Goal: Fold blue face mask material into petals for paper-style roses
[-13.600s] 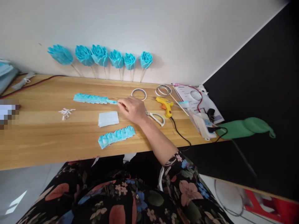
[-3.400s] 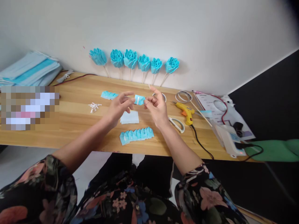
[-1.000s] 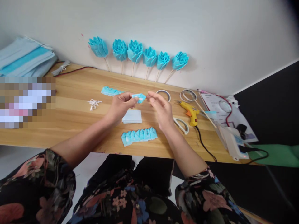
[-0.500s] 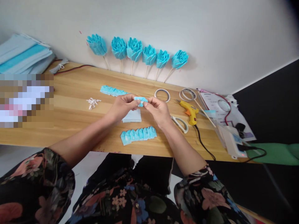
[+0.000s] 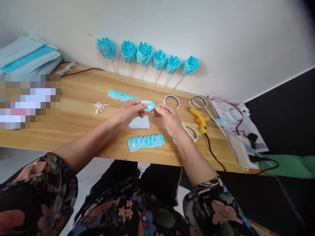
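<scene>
Strips (image 5: 99, 107), short and white, lie loosely piled on the table (image 5: 78, 108), unchanged. Left hand (image 5: 130, 111): fingers pinch the left part of the folded blue piece (image 5: 151, 106), thumb across its face. Piece is up between both hands. Right hand (image 5: 169, 119): fingers narrow, pinching the piece's right tip; half a second earlier, that thumb pressed nearer the left one. Yellow glue gun (image 5: 201, 122) at right, unmoved.

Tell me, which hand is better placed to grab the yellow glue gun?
Probably the right hand: it is nearer the glue gun, which lies to its right. The left hand has its thumb across the blue piece, while the right's fingertips are only at the tip, so the left could likely hold it.
</scene>
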Tool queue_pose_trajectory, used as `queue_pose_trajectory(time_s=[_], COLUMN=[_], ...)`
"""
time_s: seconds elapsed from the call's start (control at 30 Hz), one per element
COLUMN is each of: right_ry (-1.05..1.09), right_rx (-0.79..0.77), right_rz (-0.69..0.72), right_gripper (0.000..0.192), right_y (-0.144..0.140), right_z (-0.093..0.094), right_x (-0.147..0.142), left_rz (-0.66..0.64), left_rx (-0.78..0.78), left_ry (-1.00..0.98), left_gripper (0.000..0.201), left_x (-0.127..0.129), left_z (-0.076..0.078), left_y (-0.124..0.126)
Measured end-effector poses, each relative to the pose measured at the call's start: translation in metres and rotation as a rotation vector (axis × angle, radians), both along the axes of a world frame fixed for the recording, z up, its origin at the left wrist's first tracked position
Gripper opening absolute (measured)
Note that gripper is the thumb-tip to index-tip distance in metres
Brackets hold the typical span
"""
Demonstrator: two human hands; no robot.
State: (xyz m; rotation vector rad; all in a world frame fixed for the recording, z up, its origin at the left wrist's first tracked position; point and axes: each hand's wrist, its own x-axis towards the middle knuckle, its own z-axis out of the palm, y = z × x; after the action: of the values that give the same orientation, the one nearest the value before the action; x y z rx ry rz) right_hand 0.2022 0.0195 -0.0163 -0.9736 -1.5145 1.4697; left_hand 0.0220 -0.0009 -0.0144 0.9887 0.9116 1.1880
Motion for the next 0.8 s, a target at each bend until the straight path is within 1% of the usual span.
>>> queue_pose_trajectory(time_s=[0.17,0.27,0.4,0.6,0.67,0.73,0.8], right_ry=[-0.082,-0.103,-0.104,-0.081,-0.068,-0.062,-0.082], right_rx=[0.101,0.14,0.147,0.124,0.123,0.131,0.155], right_rz=[-0.03,-0.062,-0.084,-0.069,-0.072,-0.088,-0.118], right_gripper=[0.022,0.02,0.019,0.019,0.019,0.018,0.018], right_y=[-0.0009,-0.0003,0.0004,-0.001,-0.0012,-0.0013,-0.0015], right_z=[-0.0001,-0.0008,-0.0017,-0.0009,-0.0008,-0.0011,-0.0017], right_x=[-0.0003,-0.0012,-0.0013,-0.0021,-0.0027,-0.0033,-0.0035], left_rz=[0.017,0.031,0.05,0.076,0.134,0.275,0.427], left_rx=[0.045,0.028,0.01,0.054,0.107,0.228,0.395], left_ry=[0.15,0.106,0.037,0.088,0.14,0.225,0.354], left_gripper=[0.024,0.026,0.025,0.021,0.018,0.014,0.012], left_x=[-0.0028,-0.0017,-0.0011,-0.0036,-0.0043,-0.0047,-0.0045], left_z=[-0.0023,-0.0002,0.0038,0.0031,0.0017,0.0003,-0.001], left_y=[-0.0006,-0.0009,-0.0007,-0.0008,-0.0002,0.0004,0.0001])
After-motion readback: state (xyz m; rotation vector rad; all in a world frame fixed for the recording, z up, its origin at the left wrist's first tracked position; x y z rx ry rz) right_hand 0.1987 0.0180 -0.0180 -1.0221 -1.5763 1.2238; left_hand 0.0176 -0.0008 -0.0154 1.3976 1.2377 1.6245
